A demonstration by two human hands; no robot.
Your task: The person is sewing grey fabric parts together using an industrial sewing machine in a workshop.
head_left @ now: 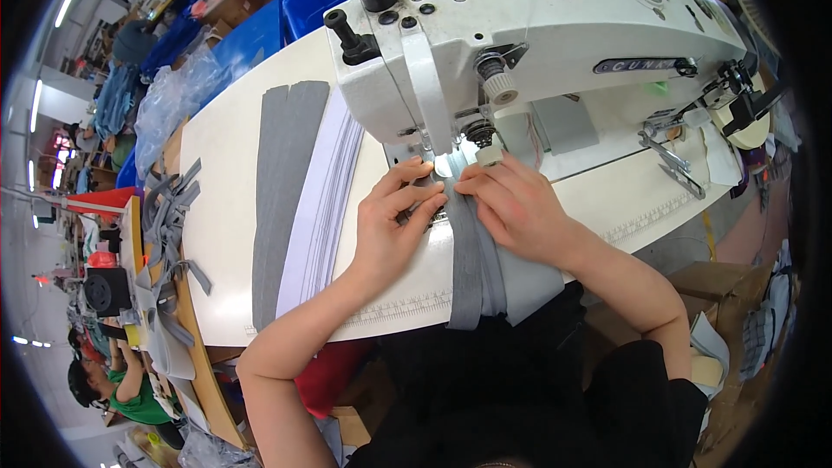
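Now, seen from the head, the right hand pinches the gray cloth close under the white sewing machine, while the left hand has its bent fingertips at the cloth's nine o'clock side, though I can't tell if they grip it. From the two hands, the gray cloth runs down toward six o'clock, over the edge of the white counter, and the machine's big body sits up at one o'clock. Over at nine o'clock are pale strips, then gray strips beside them, and farther out, messy gray scraps.
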